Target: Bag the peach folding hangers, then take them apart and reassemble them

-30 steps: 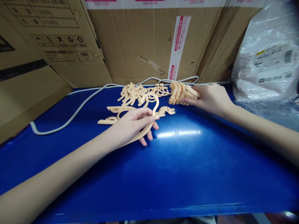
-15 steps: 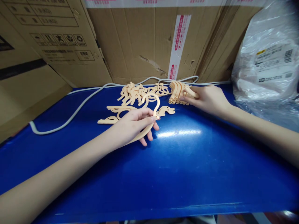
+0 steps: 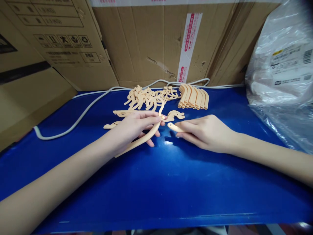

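Observation:
My left hand (image 3: pixel 137 125) is closed on a beige folding hanger (image 3: pixel 148 136). Its hook curls up past the thumb, and one curved arm slopes down to the left. My right hand (image 3: pixel 207 133) pinches a loose hanger arm (image 3: pixel 174 127), whose holed end points at the left hand, a small gap away. Most of that arm is hidden by the fingers. Behind the right hand stands a neat stack of hanger arms (image 3: pixel 193 97). Beyond the left hand lie a loose heap of hooks (image 3: pixel 141 98) and flat beige pieces (image 3: pixel 174 115), partly covered by the hand.
The blue table (image 3: pixel 171 189) ends in front of me. Cardboard boxes (image 3: pixel 137 42) wall off the back and left. A white cable (image 3: pixel 83 116) runs along the back and down the left side. A clear plastic bag (image 3: pixel 276 75) with a label bulges at the right.
My right hand has left the stack with a hanger arm and come toward me and left, close to the left hand. The left hand keeps the hanger, shifted slightly.

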{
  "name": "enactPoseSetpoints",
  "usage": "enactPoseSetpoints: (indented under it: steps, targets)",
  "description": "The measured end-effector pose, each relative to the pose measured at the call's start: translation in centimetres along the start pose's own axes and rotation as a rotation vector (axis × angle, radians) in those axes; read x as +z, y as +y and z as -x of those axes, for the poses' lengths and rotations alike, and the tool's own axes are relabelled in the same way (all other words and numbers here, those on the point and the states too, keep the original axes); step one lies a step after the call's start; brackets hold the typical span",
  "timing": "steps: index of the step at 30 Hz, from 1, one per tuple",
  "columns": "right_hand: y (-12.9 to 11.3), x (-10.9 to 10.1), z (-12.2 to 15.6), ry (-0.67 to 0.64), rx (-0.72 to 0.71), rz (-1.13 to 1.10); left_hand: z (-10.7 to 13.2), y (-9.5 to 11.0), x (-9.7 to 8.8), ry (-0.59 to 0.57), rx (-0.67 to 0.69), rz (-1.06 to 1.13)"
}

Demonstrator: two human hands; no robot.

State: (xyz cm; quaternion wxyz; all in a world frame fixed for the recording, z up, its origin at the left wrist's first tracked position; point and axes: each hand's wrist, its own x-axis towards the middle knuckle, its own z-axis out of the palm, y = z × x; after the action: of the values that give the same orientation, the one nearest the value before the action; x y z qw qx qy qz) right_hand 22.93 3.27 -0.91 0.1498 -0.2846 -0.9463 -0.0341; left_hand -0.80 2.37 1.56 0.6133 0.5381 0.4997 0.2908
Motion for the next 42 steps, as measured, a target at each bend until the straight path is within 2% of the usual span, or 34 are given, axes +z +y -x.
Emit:
enactPoseSetpoints:
  steps: [4,10,18,22,26,33,37,42]
  targets:
    - [-0.55,0.78,0.14,0.044,-0.054,0.068,-0.17,0.03,-0.25,0.009,-0.014,0.021]
    - [-0.48,0.93,0.23,0.142,-0.074,0.173,-0.07,0.01,0.03,-0.107,-0.066,0.081]
    - [-0.56,1.00,0.19,0.287,-0.092,0.249,0.06,-0.26,-0.07,-0.173,-0.098,0.113]
    - [-0.58,0.78,0.06,0.297,-0.108,0.267,0.06,-0.56,0.11,-0.192,-0.134,0.122]
    - [-0.60,0.84,0.11,0.308,-0.103,0.282,-0.03,-0.50,0.04,-0.164,-0.113,0.145]
    - [-0.42,1.13,0.31,0.206,-0.055,0.236,-0.21,-0.27,-0.08,-0.127,-0.111,0.154]
    - [-0.36,1.25,0.30,0.211,-0.084,0.223,-0.14,-0.20,0.14,-0.124,-0.105,0.140]
    - [-0.33,1.21,0.34,0.232,-0.122,0.277,-0.16,-0.31,0.07,-0.207,-0.109,0.100]
